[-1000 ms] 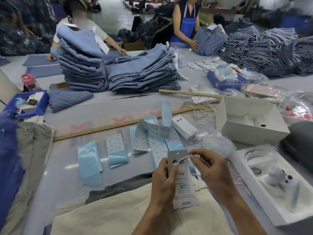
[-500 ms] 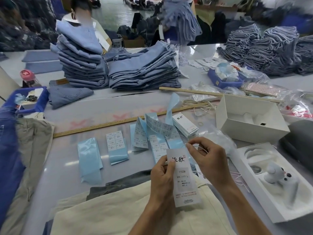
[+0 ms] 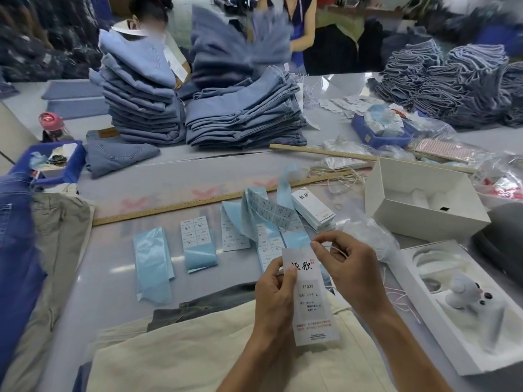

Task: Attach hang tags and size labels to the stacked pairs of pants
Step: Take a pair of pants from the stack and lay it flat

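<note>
My left hand (image 3: 276,290) pinches the left edge of a white hang tag (image 3: 311,298) printed 1103# and L, held upright over cream pants (image 3: 181,355) lying at the table's near edge. At the tag's top corner my right hand (image 3: 346,264) pinches a thin white string (image 3: 335,248). Strips of size labels on light blue backing (image 3: 198,239) lie in a row just beyond the hands. A stack of spare hang tags (image 3: 312,207) sits behind them.
Two stacks of folded blue jeans (image 3: 243,114) stand mid-table beyond a wooden ruler (image 3: 169,208). Open white boxes (image 3: 424,199) and a plastic bag (image 3: 368,230) lie to the right. Khaki and blue pants (image 3: 56,239) lie left. Two other people work across the table.
My hands and the tag have stayed nearly in place while my right fingers worked the string at the tag's top. A person across the table lifted a bundle of jeans.
</note>
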Demonstrator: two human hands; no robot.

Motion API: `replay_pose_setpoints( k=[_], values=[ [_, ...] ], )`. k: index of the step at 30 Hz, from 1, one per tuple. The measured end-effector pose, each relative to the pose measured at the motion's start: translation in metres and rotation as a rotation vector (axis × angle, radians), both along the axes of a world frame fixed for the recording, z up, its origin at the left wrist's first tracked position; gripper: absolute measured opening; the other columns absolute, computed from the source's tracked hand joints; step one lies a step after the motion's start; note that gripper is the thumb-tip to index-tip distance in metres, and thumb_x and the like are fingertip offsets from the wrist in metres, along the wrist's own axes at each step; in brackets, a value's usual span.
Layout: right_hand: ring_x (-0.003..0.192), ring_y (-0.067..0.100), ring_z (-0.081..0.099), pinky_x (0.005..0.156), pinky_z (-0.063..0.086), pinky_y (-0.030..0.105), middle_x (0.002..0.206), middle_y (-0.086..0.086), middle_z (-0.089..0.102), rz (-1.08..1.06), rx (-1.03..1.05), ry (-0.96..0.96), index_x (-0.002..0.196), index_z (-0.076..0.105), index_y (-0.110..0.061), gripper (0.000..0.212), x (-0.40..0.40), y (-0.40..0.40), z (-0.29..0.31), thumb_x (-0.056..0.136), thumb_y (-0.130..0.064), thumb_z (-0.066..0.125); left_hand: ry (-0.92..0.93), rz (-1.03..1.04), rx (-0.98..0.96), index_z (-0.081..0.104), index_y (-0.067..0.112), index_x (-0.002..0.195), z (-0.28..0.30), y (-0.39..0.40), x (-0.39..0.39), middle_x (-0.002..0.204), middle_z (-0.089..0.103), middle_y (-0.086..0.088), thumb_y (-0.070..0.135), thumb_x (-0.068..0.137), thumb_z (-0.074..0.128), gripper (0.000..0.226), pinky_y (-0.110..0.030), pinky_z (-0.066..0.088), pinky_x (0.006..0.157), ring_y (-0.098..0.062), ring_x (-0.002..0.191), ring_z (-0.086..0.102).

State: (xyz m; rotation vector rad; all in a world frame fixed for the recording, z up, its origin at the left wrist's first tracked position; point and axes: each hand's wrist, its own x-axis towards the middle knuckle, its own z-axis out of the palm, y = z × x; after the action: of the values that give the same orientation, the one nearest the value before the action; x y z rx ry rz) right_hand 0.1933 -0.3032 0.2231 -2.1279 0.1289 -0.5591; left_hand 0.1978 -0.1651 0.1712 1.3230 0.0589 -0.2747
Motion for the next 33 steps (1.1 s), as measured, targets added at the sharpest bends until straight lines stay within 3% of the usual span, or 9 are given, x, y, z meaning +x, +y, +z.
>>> replay_pose_setpoints(
  k=[3,7,11,15,21,26,28,30,33],
  values=[
    [0.048,0.007,0.034,0.048,0.034,0.020,0.050,-0.005,0.037,0.012,-0.003,0.003,0.086,0.073,-0.018,0.005,0.000,0.001,0.001,0.088,-0.016,0.077,0.009,-0.003,0.003,0.062,0.027,0.113,-0.001,0.000,0.001,0.091,0.078,-0.005,0.022,0.105,0.054,0.012,-0.031,0.061,0.061,-0.025,0.079,0.077],
    [0.048,0.007,0.035,0.048,0.034,0.025,0.052,0.010,0.042,0.028,-0.010,0.014,0.086,0.073,-0.017,0.004,0.000,0.002,0.001,0.089,-0.017,0.076,-0.001,-0.010,0.016,0.059,0.030,0.115,-0.001,-0.001,0.001,0.090,0.078,-0.003,0.023,0.105,0.054,0.013,-0.031,0.062,0.061,-0.024,0.078,0.077],
    [0.050,0.008,0.032,0.050,0.036,0.027,0.052,-0.001,0.037,0.024,-0.015,0.025,0.085,0.072,-0.020,0.007,-0.001,0.000,-0.001,0.088,-0.016,0.077,-0.016,-0.009,0.017,0.059,0.025,0.117,-0.001,0.000,0.001,0.091,0.078,-0.008,0.024,0.105,0.054,0.014,-0.030,0.061,0.060,-0.027,0.079,0.077],
    [0.051,0.009,0.031,0.051,0.036,0.030,0.053,-0.001,0.036,0.017,-0.033,0.029,0.084,0.072,-0.022,0.009,-0.001,-0.003,-0.004,0.088,-0.016,0.077,-0.022,-0.012,0.027,0.057,0.025,0.116,0.000,0.000,0.001,0.092,0.078,-0.009,0.024,0.104,0.055,0.012,-0.031,0.061,0.061,-0.027,0.079,0.077],
    [0.047,0.007,0.028,0.048,0.030,0.022,0.049,-0.010,0.031,-0.004,-0.115,0.025,0.081,0.070,-0.024,0.012,-0.007,-0.005,-0.013,0.087,-0.018,0.078,-0.083,-0.006,0.018,0.057,0.034,0.107,-0.003,0.001,-0.001,0.090,0.077,-0.005,0.026,0.104,0.056,0.009,-0.028,0.060,0.062,-0.025,0.080,0.076],
    [0.048,0.007,0.025,0.048,0.027,0.025,0.050,-0.009,0.028,0.016,-0.091,0.035,0.082,0.069,-0.030,0.017,-0.019,0.004,-0.023,0.087,-0.018,0.078,-0.111,0.009,-0.106,0.070,0.031,0.100,-0.001,0.001,-0.004,0.097,0.074,-0.010,0.038,0.097,0.056,0.016,-0.040,0.062,0.075,-0.027,0.088,0.073],
    [0.046,0.005,0.027,0.047,0.027,0.022,0.049,-0.009,0.035,0.018,-0.068,0.042,0.084,0.069,-0.036,0.023,-0.026,0.008,-0.026,0.087,-0.015,0.078,-0.059,0.006,-0.181,0.075,0.021,0.099,0.001,0.003,-0.005,0.099,0.073,-0.016,0.043,0.101,0.051,0.033,-0.043,0.060,0.078,-0.031,0.089,0.071],
    [0.047,0.002,0.037,0.047,0.037,0.023,0.053,-0.009,0.053,0.030,-0.004,0.078,0.085,0.070,-0.037,0.025,-0.032,0.014,-0.028,0.087,-0.013,0.078,0.019,0.010,-0.227,0.078,0.013,0.098,0.002,0.007,-0.003,0.101,0.075,-0.020,0.045,0.103,0.050,0.043,-0.041,0.059,0.080,-0.032,0.090,0.072],
    [0.056,-0.001,0.058,0.055,0.047,0.016,0.071,-0.016,0.069,0.031,0.041,0.090,0.090,0.072,-0.033,0.026,-0.039,0.021,-0.028,0.088,-0.008,0.077,0.031,-0.027,-0.261,0.076,0.008,0.100,0.006,0.015,0.005,0.101,0.072,-0.023,0.038,0.093,0.067,0.033,-0.045,0.056,0.083,-0.032,0.087,0.068]
  ],
)
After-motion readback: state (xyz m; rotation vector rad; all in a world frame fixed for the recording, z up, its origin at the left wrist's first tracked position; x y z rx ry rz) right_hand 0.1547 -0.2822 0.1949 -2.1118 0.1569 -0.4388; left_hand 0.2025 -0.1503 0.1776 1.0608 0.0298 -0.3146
